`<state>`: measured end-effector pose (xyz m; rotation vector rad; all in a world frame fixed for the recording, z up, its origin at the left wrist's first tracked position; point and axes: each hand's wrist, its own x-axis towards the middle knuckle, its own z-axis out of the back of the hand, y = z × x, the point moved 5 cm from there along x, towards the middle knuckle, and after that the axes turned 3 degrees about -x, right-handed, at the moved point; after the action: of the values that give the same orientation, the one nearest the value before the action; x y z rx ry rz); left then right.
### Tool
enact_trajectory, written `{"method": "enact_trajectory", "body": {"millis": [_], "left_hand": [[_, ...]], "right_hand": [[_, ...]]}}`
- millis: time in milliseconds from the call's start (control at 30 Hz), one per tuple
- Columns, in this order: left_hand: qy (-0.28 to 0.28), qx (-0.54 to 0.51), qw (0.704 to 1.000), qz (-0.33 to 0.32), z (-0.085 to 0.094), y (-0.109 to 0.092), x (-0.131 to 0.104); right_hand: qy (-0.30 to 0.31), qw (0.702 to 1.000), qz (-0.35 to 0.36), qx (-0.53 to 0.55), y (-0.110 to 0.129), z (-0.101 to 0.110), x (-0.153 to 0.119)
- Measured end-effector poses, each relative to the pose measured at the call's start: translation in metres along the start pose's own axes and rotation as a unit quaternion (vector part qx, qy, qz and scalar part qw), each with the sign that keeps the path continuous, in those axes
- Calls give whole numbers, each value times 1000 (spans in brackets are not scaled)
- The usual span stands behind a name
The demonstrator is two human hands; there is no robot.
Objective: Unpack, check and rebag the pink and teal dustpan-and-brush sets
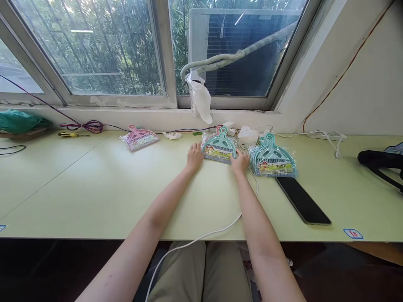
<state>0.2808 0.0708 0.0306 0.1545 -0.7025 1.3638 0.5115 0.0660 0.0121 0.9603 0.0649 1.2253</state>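
Observation:
Both my hands are at a plastic-wrapped teal dustpan set point(219, 147) lying near the back of the table. My left hand point(195, 156) is at its left edge, and my right hand point(241, 161) grips its right edge with the thumb on the wrapping. Just right of my right hand sits another wrapped teal set point(273, 157). A pink wrapped set point(139, 137) lies farther left, apart from my hands.
A black phone point(304, 201) lies at the right. A white cable point(220, 230) runs over the table's front edge. Along the back are a screwdriver point(69, 134), coiled wires point(91, 126) and crumpled tissue point(171, 135). Black straps point(379, 161) lie far right.

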Motion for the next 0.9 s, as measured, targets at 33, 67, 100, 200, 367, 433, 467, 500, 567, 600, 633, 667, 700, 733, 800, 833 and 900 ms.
{"method": "enact_trajectory", "body": {"millis": [33, 67, 100, 200, 367, 433, 467, 500, 567, 600, 633, 667, 700, 733, 800, 833, 900], "left_hand": [[-7, 7, 1000, -12, 2, -2, -1], [-11, 12, 999, -28, 4, -5, -2], [-11, 18, 999, -48, 6, -9, -4], [25, 32, 987, -154, 7, -25, -10], [97, 17, 956, -278, -3, -37, -18], [104, 2, 956, -273, -7, -34, -18], [107, -3, 957, -270, -9, -32, -17], [110, -4, 957, -267, -11, -31, -17], [119, 9, 958, -262, -14, -29, -18], [124, 19, 957, -260, -15, -29, -19], [127, 29, 957, -259, -16, -30, -19], [128, 38, 957, -258, -16, -31, -20], [127, 43, 957, -259, -16, -31, -21], [125, 46, 956, -260, -16, -32, -21], [117, 48, 957, -261, -15, -33, -21], [114, 49, 958, -260, -15, -33, -21], [115, 49, 958, -260, -14, -34, -20]], "right_hand": [[-2, 1000, 2, 1, -1, -1, 0], [-4, 1000, 5, 1, -2, -2, 1], [-4, 1000, 9, 1, -2, -3, 1], [3, 1000, 17, -16, -4, -7, 3], [9, 999, 26, -27, -4, -13, 4], [9, 999, 24, -28, -3, -13, 4], [5, 999, 22, -35, -2, -11, 3], [-3, 999, 22, -45, 1, -9, 1], [-31, 996, 49, -71, 11, -1, -3], [-40, 992, 81, -83, 18, 2, -6], [-37, 987, 125, -90, 28, 4, -10], [-18, 980, 177, -93, 37, 2, -14], [17, 969, 226, -93, 47, -1, -19], [58, 958, 267, -91, 54, -6, -24], [123, 940, 306, -90, 63, -17, -32], [140, 936, 308, -91, 64, -22, -34], [149, 937, 302, -94, 63, -28, -35]]}}
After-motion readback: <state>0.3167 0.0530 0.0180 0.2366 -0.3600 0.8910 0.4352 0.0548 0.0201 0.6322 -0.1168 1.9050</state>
